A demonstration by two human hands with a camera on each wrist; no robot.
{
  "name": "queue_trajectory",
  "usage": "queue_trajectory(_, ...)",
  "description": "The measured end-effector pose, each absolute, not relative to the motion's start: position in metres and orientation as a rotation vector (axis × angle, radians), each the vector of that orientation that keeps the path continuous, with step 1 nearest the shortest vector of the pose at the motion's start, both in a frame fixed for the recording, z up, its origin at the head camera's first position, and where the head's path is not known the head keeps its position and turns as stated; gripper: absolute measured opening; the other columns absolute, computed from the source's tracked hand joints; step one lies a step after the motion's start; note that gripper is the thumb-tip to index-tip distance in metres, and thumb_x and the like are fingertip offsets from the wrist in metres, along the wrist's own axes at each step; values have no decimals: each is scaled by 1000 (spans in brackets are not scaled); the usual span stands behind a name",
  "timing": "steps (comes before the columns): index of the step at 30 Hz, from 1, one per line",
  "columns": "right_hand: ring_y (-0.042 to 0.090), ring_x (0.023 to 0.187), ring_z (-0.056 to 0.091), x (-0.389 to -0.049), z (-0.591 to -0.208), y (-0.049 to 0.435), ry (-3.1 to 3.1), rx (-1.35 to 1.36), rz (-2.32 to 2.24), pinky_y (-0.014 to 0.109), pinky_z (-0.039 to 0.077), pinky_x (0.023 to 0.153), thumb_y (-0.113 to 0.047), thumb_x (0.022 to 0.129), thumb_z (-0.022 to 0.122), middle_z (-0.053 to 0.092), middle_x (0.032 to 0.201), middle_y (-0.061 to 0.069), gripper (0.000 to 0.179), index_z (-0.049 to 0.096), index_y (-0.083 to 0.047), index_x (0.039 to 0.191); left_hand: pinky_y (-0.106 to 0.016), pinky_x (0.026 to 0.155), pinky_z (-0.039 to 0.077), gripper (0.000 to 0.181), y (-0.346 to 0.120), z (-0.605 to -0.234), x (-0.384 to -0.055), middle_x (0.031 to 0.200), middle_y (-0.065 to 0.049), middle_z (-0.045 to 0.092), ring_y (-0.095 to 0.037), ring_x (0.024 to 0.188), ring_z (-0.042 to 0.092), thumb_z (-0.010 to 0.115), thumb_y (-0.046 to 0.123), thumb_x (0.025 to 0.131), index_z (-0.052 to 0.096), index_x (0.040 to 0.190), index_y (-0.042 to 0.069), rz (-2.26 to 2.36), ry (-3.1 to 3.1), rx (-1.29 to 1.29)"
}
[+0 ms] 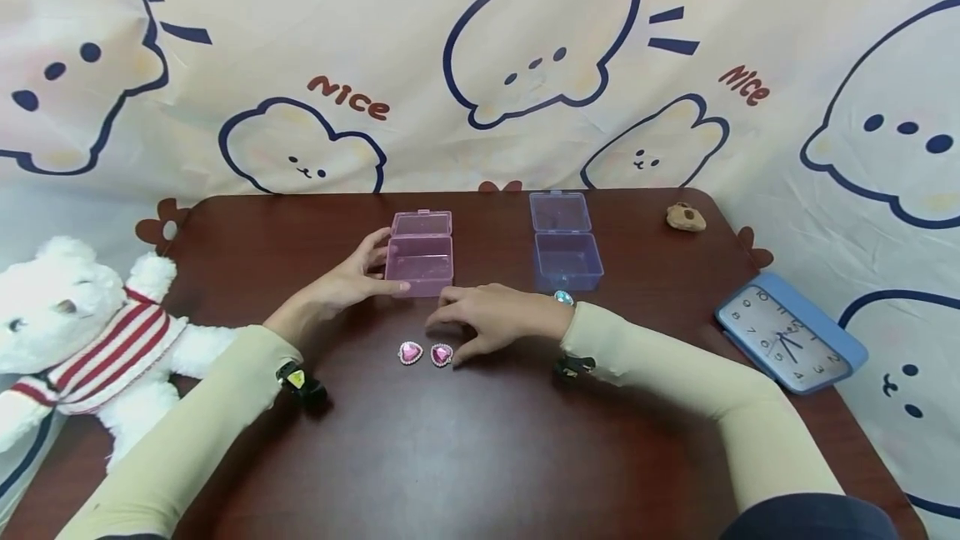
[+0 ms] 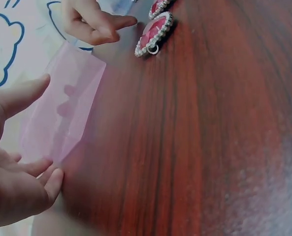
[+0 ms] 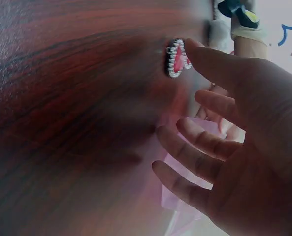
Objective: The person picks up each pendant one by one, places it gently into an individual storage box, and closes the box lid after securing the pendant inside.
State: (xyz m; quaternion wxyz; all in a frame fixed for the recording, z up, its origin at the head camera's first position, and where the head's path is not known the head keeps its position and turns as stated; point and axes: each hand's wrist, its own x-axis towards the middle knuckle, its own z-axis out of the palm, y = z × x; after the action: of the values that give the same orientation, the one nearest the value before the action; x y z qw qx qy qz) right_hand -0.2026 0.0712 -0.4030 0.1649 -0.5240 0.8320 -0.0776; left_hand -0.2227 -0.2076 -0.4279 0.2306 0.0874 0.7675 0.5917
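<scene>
Two jewelled hearts [image 1: 442,355] are looking light and rigid, their beaded rims [image 2: 164,35] suiting a pinch; your left hand [image 1: 347,277] and right hand [image 1: 491,317] are gripping nothing, fingers loose.

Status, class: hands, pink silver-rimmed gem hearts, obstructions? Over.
Left hand at open pink translucent plastic box. Right hand beside both hearts, not holding them. Nothing visibly blocking.

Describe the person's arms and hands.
The left hand and right hand are ungloved. The left sleeve and right sleeve are cream and long, ending at the wrists. Dark cloth shows on the upper right arm. The left unit and right unit at the wrists are black; the left has a yellow patch.
</scene>
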Motion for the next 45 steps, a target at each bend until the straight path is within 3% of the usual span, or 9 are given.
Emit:
queue_trajectory(5, 7, 86, 54, -204, -411, 68, 2387, -1489, -203, 26, 45, 70, -50, 90, 76, 56, 115, -3, 57, 63, -28, 140, -62, 123, 26, 108, -208, -426, -225, 167, -21, 27, -49, 142, 44, 78, 15, 92, -1, 165, 25, 1641, 2096, 250)
queue_trajectory(17, 9, 86, 57, -203, -420, 65, 2356, -1536, -295, 23, 43, 71, -42, 93, 75, 59, 108, -4, 35, 72, -28, 125, -62, 123, 25, 105, -207, -425, -223, 167, -20, 24, -45, 146, 36, 78, 18, 92, 4, 165, 25, 1603, 2111, 228)
queue_trajectory(32, 6, 86, 55, -203, -421, 65, 2337, -1600, -248, 22, 44, 73, -50, 92, 75, 58, 113, -5, 45, 70, -27, 130, -64, 123, 24, 103, -208, -426, -223, 167, -20, 23, -45, 148, 32, 77, 20, 93, 4, 165, 24, 1585, 2124, 245)
queue_trajectory(45, 4, 91, 59, -201, -422, 61, 2348, -1664, -201, 27, 54, 83, -36, 99, 69, 62, 112, -4, 33, 69, -20, 128, -63, 123, 23, 104, -208, -425, -223, 168, -21, 23, -44, 150, 29, 77, 18, 93, 3, 165, 23, 1582, 2127, 257)
